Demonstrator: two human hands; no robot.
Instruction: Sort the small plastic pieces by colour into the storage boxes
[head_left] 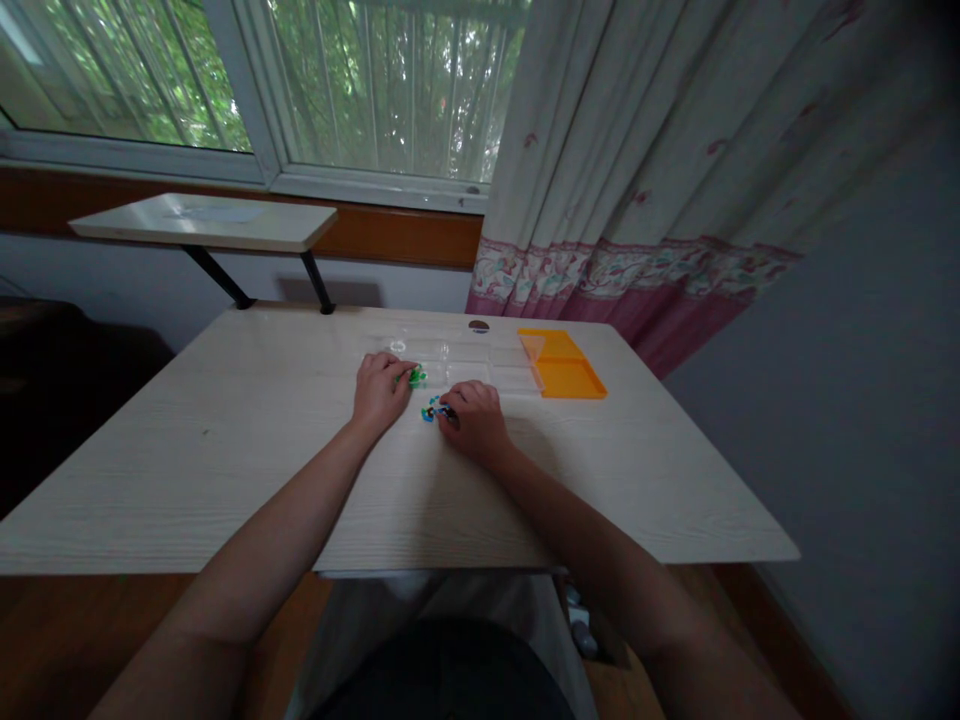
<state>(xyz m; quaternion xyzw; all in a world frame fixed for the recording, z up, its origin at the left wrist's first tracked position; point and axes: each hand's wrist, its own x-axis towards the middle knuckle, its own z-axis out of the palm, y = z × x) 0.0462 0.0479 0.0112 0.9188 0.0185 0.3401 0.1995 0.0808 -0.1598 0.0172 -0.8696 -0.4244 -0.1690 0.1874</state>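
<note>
My left hand (381,389) rests on the pale wooden table (247,440) with its fingers curled on a small green piece (416,376). My right hand (474,417) lies just to the right of it, fingers pinched on small blue pieces (430,410) on the tabletop. The pieces are too small to name. A clear plastic compartment box (457,362) lies just beyond both hands.
An orange lid (562,364) lies open to the right of the clear box. A small dark round spot (478,326) sits near the table's far edge. A white shelf (202,220) juts out under the window, and a patterned curtain (637,180) hangs at the right.
</note>
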